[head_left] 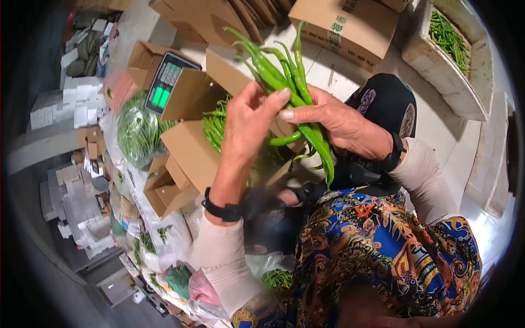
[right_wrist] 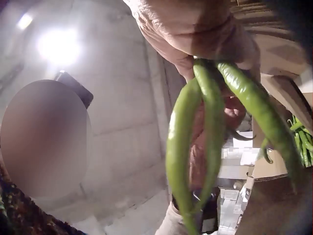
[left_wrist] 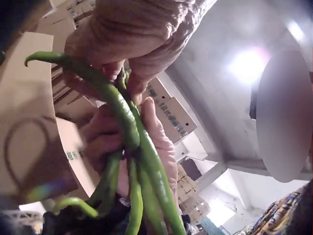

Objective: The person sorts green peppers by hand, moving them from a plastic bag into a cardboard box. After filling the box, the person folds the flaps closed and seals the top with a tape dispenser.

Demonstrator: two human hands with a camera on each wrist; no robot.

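In the head view, long green peppers [head_left: 299, 85], smooth, glossy and slightly wrinkled, lie between both hands above the lap. Their long axis runs steeply from upper left to lower right, upper ends fanned apart. The left hand [head_left: 246, 123] pinches them between thumb and curled fingers; the right hand [head_left: 347, 123] has its fingers closed round the bundle, its palm hidden. An open cardboard carton [head_left: 191, 156] stands nearby, its contents partly covered by the left forearm.

In the left wrist view, one pepper hooks toward the upper left; others point down, cut off by the lower edge.

In the right wrist view, tapering peppers point downward, upper ends hidden beneath the right hand.
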